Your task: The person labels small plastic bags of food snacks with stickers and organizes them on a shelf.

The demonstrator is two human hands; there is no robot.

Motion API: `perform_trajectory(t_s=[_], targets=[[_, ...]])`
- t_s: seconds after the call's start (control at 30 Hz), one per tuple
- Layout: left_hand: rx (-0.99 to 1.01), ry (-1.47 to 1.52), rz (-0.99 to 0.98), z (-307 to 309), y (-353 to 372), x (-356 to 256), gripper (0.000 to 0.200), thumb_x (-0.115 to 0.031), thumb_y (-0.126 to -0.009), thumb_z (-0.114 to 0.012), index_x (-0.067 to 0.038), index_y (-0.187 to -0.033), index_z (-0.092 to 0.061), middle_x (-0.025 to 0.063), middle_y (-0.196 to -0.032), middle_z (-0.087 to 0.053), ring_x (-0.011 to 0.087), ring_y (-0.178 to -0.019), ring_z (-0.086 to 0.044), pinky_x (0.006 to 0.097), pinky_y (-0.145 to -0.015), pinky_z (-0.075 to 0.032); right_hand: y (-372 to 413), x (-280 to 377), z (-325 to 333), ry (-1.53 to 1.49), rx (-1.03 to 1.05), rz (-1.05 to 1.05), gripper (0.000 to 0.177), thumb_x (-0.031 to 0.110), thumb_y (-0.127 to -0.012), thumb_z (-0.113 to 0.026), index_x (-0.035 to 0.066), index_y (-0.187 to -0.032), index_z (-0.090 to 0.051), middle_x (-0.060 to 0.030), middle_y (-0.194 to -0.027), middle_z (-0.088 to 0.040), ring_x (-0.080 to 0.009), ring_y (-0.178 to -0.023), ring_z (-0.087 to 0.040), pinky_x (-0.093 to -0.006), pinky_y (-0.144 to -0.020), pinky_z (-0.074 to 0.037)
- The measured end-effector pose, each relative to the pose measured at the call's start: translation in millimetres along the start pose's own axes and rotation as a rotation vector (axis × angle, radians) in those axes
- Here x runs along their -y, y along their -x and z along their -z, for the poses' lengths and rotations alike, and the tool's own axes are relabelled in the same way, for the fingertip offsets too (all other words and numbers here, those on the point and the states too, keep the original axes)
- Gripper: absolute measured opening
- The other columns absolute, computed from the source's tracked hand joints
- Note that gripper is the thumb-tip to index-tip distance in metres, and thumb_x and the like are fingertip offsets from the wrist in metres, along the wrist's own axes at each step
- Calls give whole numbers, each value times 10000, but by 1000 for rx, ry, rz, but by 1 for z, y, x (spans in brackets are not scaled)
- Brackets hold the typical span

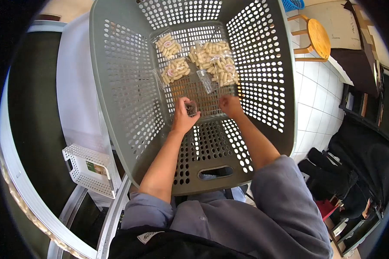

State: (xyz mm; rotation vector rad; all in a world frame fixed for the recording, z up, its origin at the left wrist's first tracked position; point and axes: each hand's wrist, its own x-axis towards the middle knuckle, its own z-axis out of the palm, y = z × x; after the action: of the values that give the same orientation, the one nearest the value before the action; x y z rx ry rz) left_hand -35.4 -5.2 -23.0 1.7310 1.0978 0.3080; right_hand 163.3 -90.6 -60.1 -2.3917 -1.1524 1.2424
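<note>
Both my hands reach down into a large grey-green perforated plastic basket. My left hand curls its fingers and thumb around a small see-through piece with dark marks inside it. Across from it, my right hand is closed, its fingers slightly blurred, and I cannot tell what is in them. Beyond the hands, clear bags of pale, stubby sticks lie on the basket floor: one upper left bag, one lower left bag and a cluster of bags at right. Round red-and-white labels show on some.
A white perforated small basket stands at the left beside a white panel. At the upper right is a wooden stool on white tiles. Black cloth items hang or lie at the right. The basket's near handle slot faces my body.
</note>
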Motion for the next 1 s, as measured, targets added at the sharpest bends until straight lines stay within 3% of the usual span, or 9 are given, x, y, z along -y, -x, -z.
perform_trajectory(t_s=[0.13, 0.2, 0.27, 0.33, 0.53, 0.77, 0.83, 0.93, 1.0], targets=[[-12, -14, 77, 4, 5, 9, 529, -107, -600, -710, -38, -993, -363, 129, -951, -433, 269, -931, -453, 350, -820, -382, 19, -15, -32, 173, -19, 67, 268, 99, -615, -674, 43, -856, -571, -119, -813, -588, -283, -783, -580, -346, -678, -474], [-57, -39, 55, 6, 8, 15, 532, -105, -592, -712, -37, -991, -367, 128, -947, -436, 268, -940, -451, 349, -828, -376, 30, -4, -37, 184, -84, 38, 353, 115, -601, -689, 61, -915, -536, -131, -961, -521, -317, -913, -523, -394, -740, -450], [-39, -53, 87, 8, 8, 17, 536, -104, -589, -713, -36, -992, -366, 128, -949, -436, 268, -940, -451, 351, -830, -374, 23, -10, -48, 159, 0, -70, 425, 117, -603, -695, 70, -977, -500, -140, -1042, -467, -318, -961, -494, -419, -766, -436], [-21, -67, 120, 8, 7, 20, 539, -103, -587, -714, -35, -994, -366, 129, -950, -437, 269, -940, -451, 353, -832, -372, 22, -11, -54, 178, -113, -66, 324, 99, -636, -667, 69, -929, -532, -139, -980, -493, -332, -906, -517, -419, -744, -448], [-23, -90, 72, 7, 7, 20, 545, -104, -587, -713, -35, -1000, -362, 131, -953, -437, 274, -934, -452, 359, -827, -375, 17, -12, -46, 223, -108, -36, 148, 76, -666, -624, 53, -808, -589, -143, -865, -567, -331, -780, -566, -411, -691, -465], [0, -97, 72, 3, 6, 20, 540, -110, -594, -709, -29, -998, -359, 134, -951, -435, 275, -937, -451, 361, -820, -380, 11, -11, -50, 229, -178, -86, 156, 87, -633, -634, 50, -782, -608, -147, -750, -601, -312, -720, -586, -384, -669, -478], [1, -98, 73, 4, 6, 18, 538, -113, -596, -709, -29, -996, -360, 134, -951, -435, 275, -936, -450, 362, -819, -380, 1, -34, -60, -13, -136, -106, 133, 99, -594, -659, 43, -707, -615, -123, -664, -606, -260, -626, -600, -326, -625, -490], [18, -79, 87, 5, 6, 18, 535, -118, -598, -709, -31, -995, -361, 130, -952, -435, 271, -937, -448, 356, -822, -378, -10, -45, -55, 4, -18, -19, 121, 102, -566, -683, 43, -646, -615, -77, -614, -609, -165, -557, -593, -263, -575, -485], [43, -91, 109, 5, 7, 18, 537, -119, -599, -711, -32, -997, -360, 123, -954, -436, 266, -939, -448, 348, -826, -375, -11, -41, -41, -99, 88, -68, 130, 105, -576, -696, 43, -659, -618, -61, -625, -615, -131, -566, -587, -248, -567, -480]])
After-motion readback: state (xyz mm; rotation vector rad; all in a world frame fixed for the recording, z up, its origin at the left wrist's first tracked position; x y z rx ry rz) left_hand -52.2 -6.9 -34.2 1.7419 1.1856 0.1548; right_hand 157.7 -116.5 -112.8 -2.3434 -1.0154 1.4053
